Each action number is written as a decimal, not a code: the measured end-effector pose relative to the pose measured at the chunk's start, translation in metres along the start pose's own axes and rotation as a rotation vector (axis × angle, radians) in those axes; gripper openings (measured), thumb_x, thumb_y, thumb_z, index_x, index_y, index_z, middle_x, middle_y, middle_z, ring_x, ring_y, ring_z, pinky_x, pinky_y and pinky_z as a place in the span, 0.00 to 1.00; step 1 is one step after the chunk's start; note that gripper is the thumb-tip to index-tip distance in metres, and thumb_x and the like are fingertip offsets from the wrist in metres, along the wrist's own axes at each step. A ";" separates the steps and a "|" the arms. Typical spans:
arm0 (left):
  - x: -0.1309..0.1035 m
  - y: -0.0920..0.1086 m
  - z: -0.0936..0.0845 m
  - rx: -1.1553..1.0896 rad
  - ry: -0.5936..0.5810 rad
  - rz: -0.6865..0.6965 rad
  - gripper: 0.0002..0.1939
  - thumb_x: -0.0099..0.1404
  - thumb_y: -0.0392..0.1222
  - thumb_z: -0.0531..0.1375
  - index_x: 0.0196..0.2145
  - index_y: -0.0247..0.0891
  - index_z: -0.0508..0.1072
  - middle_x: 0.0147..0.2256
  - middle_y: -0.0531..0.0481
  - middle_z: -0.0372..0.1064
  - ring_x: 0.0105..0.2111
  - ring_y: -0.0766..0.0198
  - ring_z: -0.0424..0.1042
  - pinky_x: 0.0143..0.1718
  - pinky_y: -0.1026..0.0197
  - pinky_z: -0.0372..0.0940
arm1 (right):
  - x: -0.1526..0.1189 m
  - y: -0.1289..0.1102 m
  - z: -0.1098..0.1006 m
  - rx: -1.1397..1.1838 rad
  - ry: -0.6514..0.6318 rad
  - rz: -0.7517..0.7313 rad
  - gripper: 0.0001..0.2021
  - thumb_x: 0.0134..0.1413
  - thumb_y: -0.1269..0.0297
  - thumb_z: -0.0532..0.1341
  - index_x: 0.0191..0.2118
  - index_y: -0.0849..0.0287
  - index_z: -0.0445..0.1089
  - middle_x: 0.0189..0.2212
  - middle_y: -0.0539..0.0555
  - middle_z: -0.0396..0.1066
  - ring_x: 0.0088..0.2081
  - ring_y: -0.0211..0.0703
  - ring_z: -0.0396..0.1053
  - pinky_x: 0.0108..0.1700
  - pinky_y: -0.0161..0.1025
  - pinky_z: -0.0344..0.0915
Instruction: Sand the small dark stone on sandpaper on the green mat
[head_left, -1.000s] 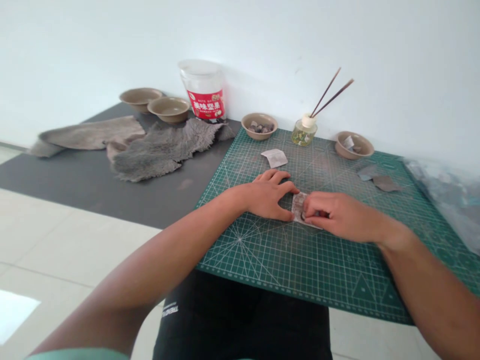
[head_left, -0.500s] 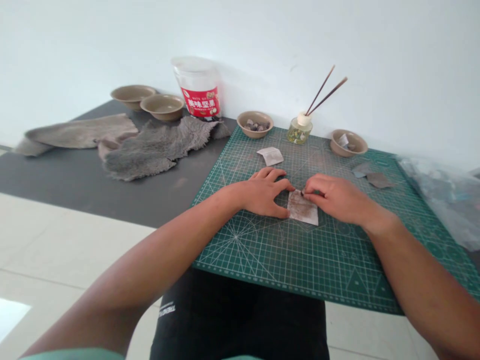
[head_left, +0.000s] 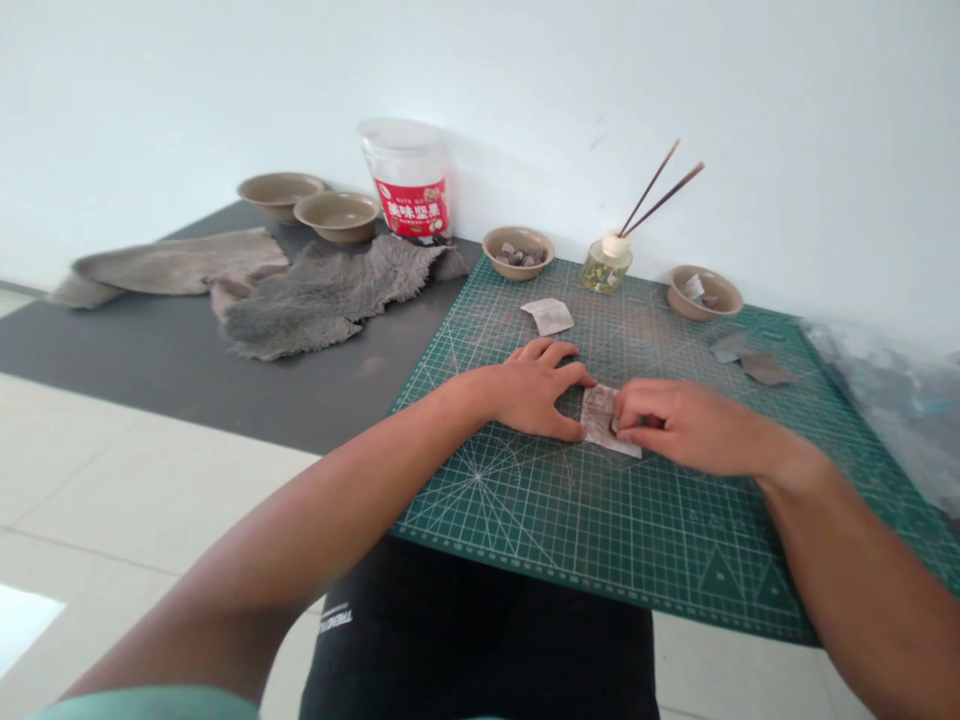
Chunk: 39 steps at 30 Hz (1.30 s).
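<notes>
On the green cutting mat (head_left: pixel 525 500) lies a small square of pale paper (head_left: pixel 598 408), smudged brown and resembling used sandpaper. My left hand (head_left: pixel 534 390) rests with fingers spread, its thumb and index tips on the paper's left edge. Against the paper's right half, my right hand (head_left: pixel 679 425) pinches a small dark piece (head_left: pixel 614 426); the fingers cover most of it, so its exact kind cannot be made out. Another folded pale paper (head_left: pixel 550 317) sits beyond my left hand.
A bowl of small stone-like pieces (head_left: pixel 517 270), a reed diffuser (head_left: pixel 605 266) and another bowl (head_left: pixel 705 305) line the wall. Grey cloths (head_left: pixel 315 300), two bowls and a nut tub (head_left: pixel 412 200) are on the left. Dark scraps (head_left: pixel 765 368) and a plastic bag (head_left: pixel 892 400) lie right.
My right hand has slid toward me over the paper with the dark piece, from its top edge to lower down. My left hand stays on the paper. The whole view has shifted slightly.
</notes>
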<state>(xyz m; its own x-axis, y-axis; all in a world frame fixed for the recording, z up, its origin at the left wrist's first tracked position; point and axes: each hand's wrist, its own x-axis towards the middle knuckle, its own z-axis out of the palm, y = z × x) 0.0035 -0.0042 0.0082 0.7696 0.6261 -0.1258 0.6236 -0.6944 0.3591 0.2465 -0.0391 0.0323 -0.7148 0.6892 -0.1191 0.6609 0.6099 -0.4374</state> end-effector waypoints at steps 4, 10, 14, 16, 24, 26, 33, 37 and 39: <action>-0.001 0.000 0.000 0.009 0.005 -0.004 0.39 0.59 0.68 0.58 0.64 0.50 0.59 0.69 0.43 0.43 0.69 0.41 0.36 0.65 0.37 0.44 | 0.005 0.001 0.003 -0.026 0.165 0.020 0.06 0.63 0.65 0.58 0.35 0.55 0.71 0.38 0.52 0.72 0.41 0.45 0.69 0.43 0.41 0.62; 0.000 0.001 -0.001 0.004 -0.016 -0.014 0.40 0.58 0.69 0.58 0.64 0.50 0.59 0.69 0.43 0.42 0.70 0.40 0.34 0.66 0.38 0.43 | 0.002 0.001 0.000 0.061 0.013 0.017 0.08 0.61 0.63 0.60 0.31 0.55 0.71 0.35 0.51 0.72 0.36 0.43 0.69 0.39 0.40 0.62; 0.000 0.001 -0.001 0.008 -0.011 -0.014 0.39 0.59 0.67 0.58 0.64 0.50 0.59 0.69 0.44 0.42 0.69 0.42 0.35 0.66 0.38 0.42 | 0.007 -0.002 0.005 0.044 0.141 -0.005 0.07 0.63 0.65 0.58 0.33 0.55 0.71 0.37 0.52 0.72 0.40 0.44 0.69 0.43 0.41 0.62; 0.000 0.002 -0.002 0.010 -0.011 -0.026 0.39 0.59 0.67 0.58 0.64 0.50 0.59 0.69 0.45 0.42 0.69 0.42 0.35 0.66 0.38 0.42 | 0.008 0.002 0.003 -0.024 0.193 0.057 0.07 0.62 0.65 0.59 0.33 0.55 0.71 0.36 0.52 0.72 0.39 0.44 0.69 0.42 0.41 0.62; 0.000 0.002 -0.003 0.007 -0.011 -0.015 0.40 0.59 0.67 0.58 0.64 0.50 0.59 0.69 0.43 0.42 0.70 0.42 0.35 0.66 0.38 0.43 | 0.005 -0.002 0.001 0.030 0.074 -0.014 0.07 0.63 0.64 0.58 0.34 0.55 0.71 0.37 0.52 0.72 0.40 0.44 0.70 0.42 0.41 0.62; 0.000 0.002 -0.003 0.010 -0.014 -0.022 0.39 0.59 0.67 0.58 0.64 0.51 0.59 0.69 0.44 0.42 0.70 0.42 0.35 0.66 0.38 0.42 | 0.007 0.001 0.000 -0.043 0.191 0.039 0.07 0.63 0.65 0.57 0.34 0.55 0.71 0.37 0.53 0.72 0.41 0.46 0.69 0.44 0.42 0.62; 0.000 0.003 -0.003 0.004 -0.023 -0.016 0.40 0.59 0.68 0.58 0.64 0.50 0.59 0.69 0.45 0.42 0.70 0.41 0.35 0.66 0.39 0.43 | 0.003 0.002 -0.003 0.046 0.021 -0.020 0.07 0.61 0.64 0.60 0.32 0.55 0.71 0.36 0.50 0.73 0.37 0.42 0.70 0.40 0.39 0.62; 0.000 0.003 -0.003 0.009 -0.015 -0.025 0.39 0.59 0.66 0.59 0.64 0.51 0.59 0.69 0.45 0.42 0.70 0.42 0.35 0.66 0.38 0.43 | 0.006 0.006 -0.002 -0.045 0.183 0.044 0.06 0.62 0.65 0.59 0.34 0.56 0.71 0.36 0.52 0.72 0.39 0.44 0.70 0.43 0.41 0.61; 0.000 0.002 -0.003 0.006 -0.012 -0.025 0.39 0.59 0.66 0.59 0.64 0.51 0.59 0.69 0.44 0.42 0.70 0.42 0.36 0.66 0.38 0.43 | 0.004 0.006 -0.004 -0.054 0.128 0.063 0.06 0.61 0.64 0.60 0.33 0.55 0.71 0.34 0.51 0.72 0.37 0.43 0.69 0.41 0.40 0.61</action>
<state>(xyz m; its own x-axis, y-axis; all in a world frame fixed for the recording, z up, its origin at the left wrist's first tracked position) 0.0046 -0.0048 0.0114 0.7550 0.6394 -0.1455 0.6438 -0.6803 0.3504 0.2487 -0.0305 0.0327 -0.6385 0.7691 -0.0285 0.7176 0.5816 -0.3832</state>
